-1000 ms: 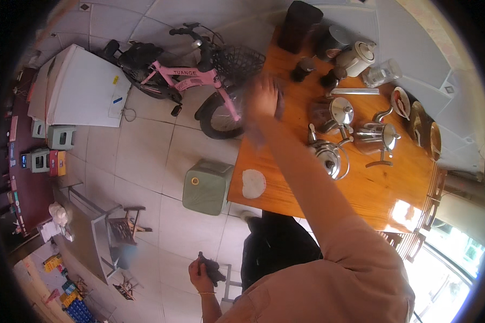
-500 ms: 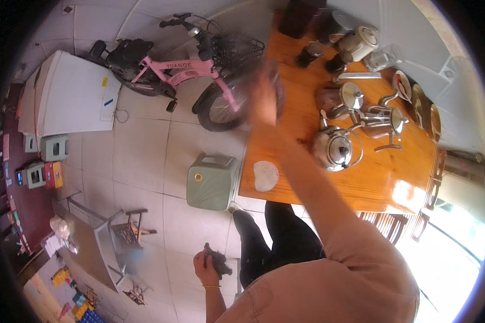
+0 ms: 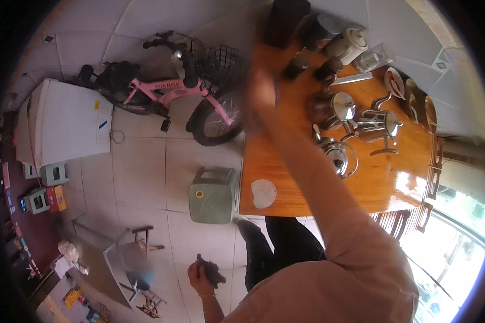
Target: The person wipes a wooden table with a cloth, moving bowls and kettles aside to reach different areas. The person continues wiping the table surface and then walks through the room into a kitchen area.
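The right hand [image 3: 262,92], grip unclear, stayed blurred at the worktop's [image 3: 299,195] edge, apparently still working; apart, the left hand [image 3: 199,281] clutched a dark cloth [image 3: 213,273].

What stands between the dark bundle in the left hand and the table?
In this view, the person's legs lie partly between the bundle in the left hand and the table; the depth is hard to judge.

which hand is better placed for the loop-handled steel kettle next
Probably the right hand: it is at the wooden table, its arm beside the steel kettle, though blur hides its grip. The left hand is off the table, gripping a dark cloth.
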The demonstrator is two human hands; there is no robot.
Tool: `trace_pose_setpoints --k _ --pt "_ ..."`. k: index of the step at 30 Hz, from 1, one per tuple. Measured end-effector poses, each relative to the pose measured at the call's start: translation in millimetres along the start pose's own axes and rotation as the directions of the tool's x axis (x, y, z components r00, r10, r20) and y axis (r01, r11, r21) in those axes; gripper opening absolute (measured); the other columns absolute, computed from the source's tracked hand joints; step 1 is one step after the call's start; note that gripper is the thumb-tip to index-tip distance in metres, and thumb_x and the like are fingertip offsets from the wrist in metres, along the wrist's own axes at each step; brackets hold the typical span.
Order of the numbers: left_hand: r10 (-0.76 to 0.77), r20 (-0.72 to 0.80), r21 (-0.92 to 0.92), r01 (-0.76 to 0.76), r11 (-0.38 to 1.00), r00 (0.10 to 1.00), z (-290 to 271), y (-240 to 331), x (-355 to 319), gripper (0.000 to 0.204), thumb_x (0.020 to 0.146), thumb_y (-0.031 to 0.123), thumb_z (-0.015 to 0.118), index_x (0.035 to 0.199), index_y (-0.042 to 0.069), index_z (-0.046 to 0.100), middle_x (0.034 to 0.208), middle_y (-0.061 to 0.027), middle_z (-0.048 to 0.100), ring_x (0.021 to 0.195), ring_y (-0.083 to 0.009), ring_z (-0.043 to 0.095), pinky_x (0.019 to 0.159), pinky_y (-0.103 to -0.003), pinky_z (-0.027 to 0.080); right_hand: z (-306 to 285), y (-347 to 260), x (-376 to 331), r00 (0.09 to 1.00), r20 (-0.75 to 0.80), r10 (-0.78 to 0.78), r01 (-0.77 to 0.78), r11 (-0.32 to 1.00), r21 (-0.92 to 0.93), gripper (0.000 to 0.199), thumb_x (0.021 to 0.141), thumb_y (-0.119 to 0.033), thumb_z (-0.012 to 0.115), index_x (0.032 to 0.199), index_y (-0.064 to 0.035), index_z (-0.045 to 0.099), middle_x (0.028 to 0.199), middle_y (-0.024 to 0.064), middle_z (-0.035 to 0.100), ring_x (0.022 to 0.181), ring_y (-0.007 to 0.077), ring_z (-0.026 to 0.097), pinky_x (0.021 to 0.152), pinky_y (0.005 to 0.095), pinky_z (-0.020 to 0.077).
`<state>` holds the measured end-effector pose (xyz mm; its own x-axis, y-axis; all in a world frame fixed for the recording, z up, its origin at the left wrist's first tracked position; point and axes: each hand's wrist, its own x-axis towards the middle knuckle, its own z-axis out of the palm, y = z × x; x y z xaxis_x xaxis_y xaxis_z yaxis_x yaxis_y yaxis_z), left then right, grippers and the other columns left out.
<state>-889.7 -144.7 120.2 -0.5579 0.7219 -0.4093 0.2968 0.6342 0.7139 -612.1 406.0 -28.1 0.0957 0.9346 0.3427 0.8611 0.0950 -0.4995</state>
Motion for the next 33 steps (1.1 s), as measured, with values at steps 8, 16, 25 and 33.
trace_pose_setpoints --k 8,16,25,33 --pt "-0.012 0.040 0.037 0.011 0.999 0.999 17 7 -16 0.028 0.091 -0.002 0.058 0.118 0.000 0.065 0.115 -0.0100 0.058 0.107 -0.0225 0.058 0.093 -0.033 0.048 22 21 2 0.995 -0.069 -0.072 0.069 0.996 -0.048 0.043 0.090 -0.012 0.053 0.132 -0.0025 0.052 0.136 0.0209 0.053 0.124 0.0361 0.052 0.105 0.0452 0.0414" --pt "0.054 0.071 0.124 -0.062 0.990 0.996 -11 -2 -8 0.030 0.090 -0.001 0.060 0.119 0.003 0.067 0.114 -0.0101 0.058 0.104 -0.0219 0.058 0.091 -0.032 0.048 -135 -79 -310 0.963 0.186 -0.197 0.155 0.963 0.219 0.049 0.085 -0.003 0.049 0.134 -0.0013 0.052 0.152 0.0225 0.038 0.143 0.0373 0.034 0.117 0.0499 0.0277" --pt "0.056 0.050 0.041 -0.058 0.997 0.997 -12 3 1 0.028 0.092 0.002 0.060 0.119 0.001 0.065 0.114 -0.0106 0.058 0.105 -0.0230 0.058 0.093 -0.033 0.047 -81 38 -96 0.920 -0.005 0.393 -0.393 0.920 0.010 0.054 0.085 -0.003 0.052 0.138 0.0025 0.044 0.151 0.0218 0.039 0.139 0.0381 0.036 0.116 0.0458 0.0298" --pt "0.064 0.079 0.087 -0.071 0.994 0.995 -1 0 -8 0.029 0.092 0.004 0.059 0.120 0.003 0.065 0.114 -0.0107 0.059 0.106 -0.0240 0.058 0.093 -0.033 0.046 -98 29 -153 0.952 0.105 0.288 -0.300 0.946 0.125 0.062 0.090 0.001 0.046 0.150 -0.0043 0.031 0.147 0.0224 0.042 0.136 0.0384 0.040 0.114 0.0436 0.0334"
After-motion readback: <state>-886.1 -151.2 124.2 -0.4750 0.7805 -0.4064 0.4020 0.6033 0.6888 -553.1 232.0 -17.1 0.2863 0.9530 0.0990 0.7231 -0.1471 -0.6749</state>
